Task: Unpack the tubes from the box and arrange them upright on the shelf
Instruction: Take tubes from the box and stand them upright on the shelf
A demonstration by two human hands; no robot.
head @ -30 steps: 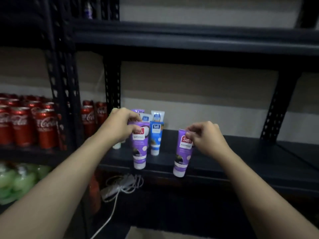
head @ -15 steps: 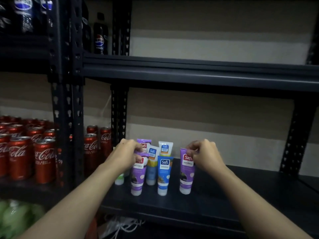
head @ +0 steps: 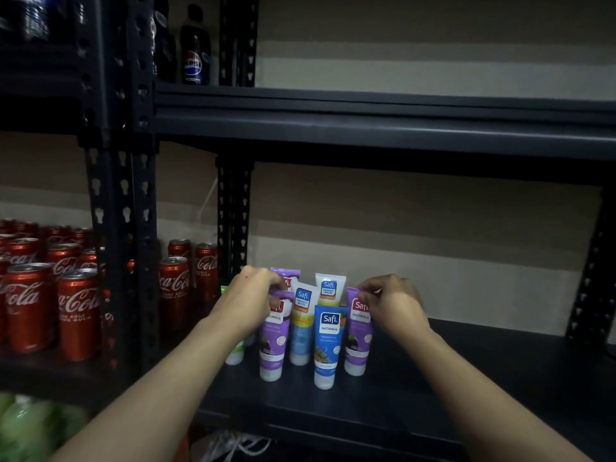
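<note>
Tubes, upright, cap-down on the dark shelf (head: 466,378). Left purple tube (head: 273,341) stood at 4 o'clock of the left hand (head: 253,295), top edge pinched. Right purple tube (head: 358,341) stood at 8 o'clock of the right hand (head: 393,305), likewise pinched. Blue tube (head: 328,345) stood between them, untouched.

You had "Safi NATURALS" before you on the blue tube (head: 328,345) and the right purple tube (head: 357,338); the left purple tube (head: 274,338) showed "NATURALS"; the front white tube (head: 302,315) and rear white tube (head: 329,288) read "Safi PERFECT WHITE"; the red cans (head: 78,311) read "Coca-Cola"; the dark bottle (head: 194,51) read "PEPSI".
</note>
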